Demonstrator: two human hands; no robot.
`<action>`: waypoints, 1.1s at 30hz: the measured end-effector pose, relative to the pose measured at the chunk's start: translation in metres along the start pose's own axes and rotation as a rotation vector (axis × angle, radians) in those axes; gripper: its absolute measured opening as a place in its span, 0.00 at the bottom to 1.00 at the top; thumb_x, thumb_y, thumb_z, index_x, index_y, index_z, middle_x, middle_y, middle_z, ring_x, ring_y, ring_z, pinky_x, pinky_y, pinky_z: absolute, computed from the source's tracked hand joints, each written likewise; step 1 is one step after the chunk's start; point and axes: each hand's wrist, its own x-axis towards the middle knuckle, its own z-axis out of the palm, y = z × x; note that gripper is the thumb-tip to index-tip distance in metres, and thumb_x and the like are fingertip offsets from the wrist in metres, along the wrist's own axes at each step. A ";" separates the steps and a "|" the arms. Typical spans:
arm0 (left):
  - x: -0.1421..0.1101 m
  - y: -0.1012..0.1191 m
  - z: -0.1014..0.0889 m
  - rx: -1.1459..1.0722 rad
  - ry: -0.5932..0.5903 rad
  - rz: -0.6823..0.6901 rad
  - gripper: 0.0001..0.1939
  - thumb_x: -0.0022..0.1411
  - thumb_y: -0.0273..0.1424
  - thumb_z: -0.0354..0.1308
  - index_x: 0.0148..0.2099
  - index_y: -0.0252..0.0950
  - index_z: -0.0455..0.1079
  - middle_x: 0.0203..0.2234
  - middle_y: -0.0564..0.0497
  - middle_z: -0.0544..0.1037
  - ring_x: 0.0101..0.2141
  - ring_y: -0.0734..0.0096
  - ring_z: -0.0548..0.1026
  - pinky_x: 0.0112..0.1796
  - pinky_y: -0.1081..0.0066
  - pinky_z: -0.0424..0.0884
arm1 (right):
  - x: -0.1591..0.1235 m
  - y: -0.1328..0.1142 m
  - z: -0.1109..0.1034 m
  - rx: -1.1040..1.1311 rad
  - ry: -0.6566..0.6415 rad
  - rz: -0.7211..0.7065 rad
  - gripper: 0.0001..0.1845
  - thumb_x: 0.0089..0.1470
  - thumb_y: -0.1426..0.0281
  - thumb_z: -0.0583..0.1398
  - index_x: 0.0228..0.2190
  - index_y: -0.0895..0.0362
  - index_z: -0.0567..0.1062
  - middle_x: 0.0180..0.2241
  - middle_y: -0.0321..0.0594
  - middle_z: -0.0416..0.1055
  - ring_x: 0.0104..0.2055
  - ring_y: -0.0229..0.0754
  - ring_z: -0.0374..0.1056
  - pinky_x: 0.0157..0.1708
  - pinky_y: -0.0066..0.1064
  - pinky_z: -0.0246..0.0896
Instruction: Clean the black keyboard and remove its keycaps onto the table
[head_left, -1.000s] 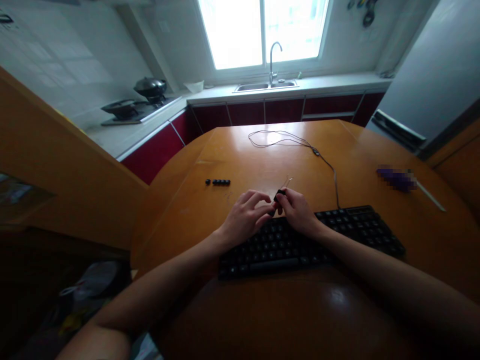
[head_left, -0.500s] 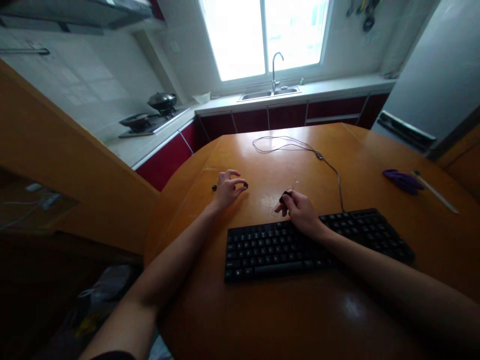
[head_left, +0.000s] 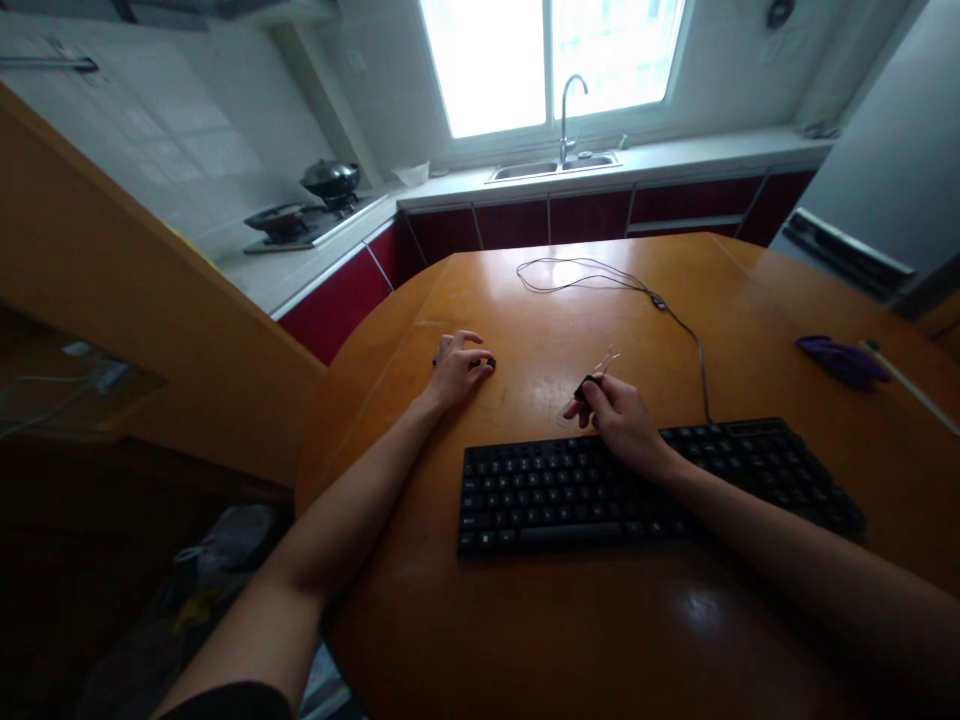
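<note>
My left hand [head_left: 454, 372] is low over the table, left of the keyboard, thumb and forefinger closed around a small black keycap [head_left: 491, 363]. Another small black piece [head_left: 475, 363] shows between its fingers, and a third is partly hidden behind the hand. My right hand [head_left: 621, 415] grips the black handle of a wire keycap puller [head_left: 588, 386]; thin wire [head_left: 610, 360] sticks out at both ends. Its wrist is above the black keyboard [head_left: 555, 500], covering some of the upper keys.
The keyboard's cable [head_left: 701, 360] runs back into a loose loop on the wooden table [head_left: 420, 620]. A purple cloth-like item [head_left: 844, 362] and a pale stick [head_left: 911, 390] are at the right. Behind stand a sink [head_left: 525, 171], a faucet and a stove with pans [head_left: 330, 180].
The view has shifted slightly. My left hand has come down a little with the keycap, closer to the loose black pieces. My right hand still holds the puller above the keyboard's back edge.
</note>
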 end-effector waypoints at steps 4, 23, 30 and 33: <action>-0.001 -0.004 0.003 -0.016 0.032 0.023 0.08 0.60 0.31 0.68 0.43 0.43 0.83 0.51 0.46 0.73 0.52 0.53 0.64 0.56 0.49 0.64 | 0.000 -0.001 0.000 0.004 -0.005 0.007 0.24 0.66 0.51 0.54 0.28 0.56 0.72 0.28 0.45 0.79 0.25 0.39 0.68 0.26 0.32 0.60; -0.003 0.005 -0.004 -0.018 0.061 0.025 0.13 0.62 0.30 0.67 0.50 0.41 0.80 0.52 0.45 0.73 0.51 0.54 0.64 0.55 0.51 0.66 | 0.000 0.001 -0.001 0.007 0.001 0.018 0.24 0.66 0.53 0.54 0.28 0.57 0.73 0.27 0.44 0.78 0.26 0.39 0.68 0.26 0.32 0.60; -0.013 0.066 -0.010 -0.180 0.042 0.262 0.09 0.70 0.30 0.59 0.47 0.42 0.80 0.44 0.46 0.78 0.44 0.61 0.69 0.48 0.57 0.69 | -0.005 -0.012 -0.013 -0.209 -0.027 -0.126 0.17 0.66 0.60 0.54 0.28 0.54 0.72 0.27 0.41 0.74 0.29 0.42 0.68 0.31 0.34 0.61; -0.017 0.078 -0.004 -0.301 -0.086 0.360 0.09 0.71 0.31 0.57 0.46 0.41 0.80 0.40 0.46 0.79 0.42 0.63 0.72 0.47 0.59 0.71 | -0.009 -0.013 -0.017 -0.319 -0.167 -0.206 0.13 0.66 0.64 0.54 0.30 0.53 0.71 0.29 0.41 0.74 0.31 0.43 0.68 0.34 0.35 0.61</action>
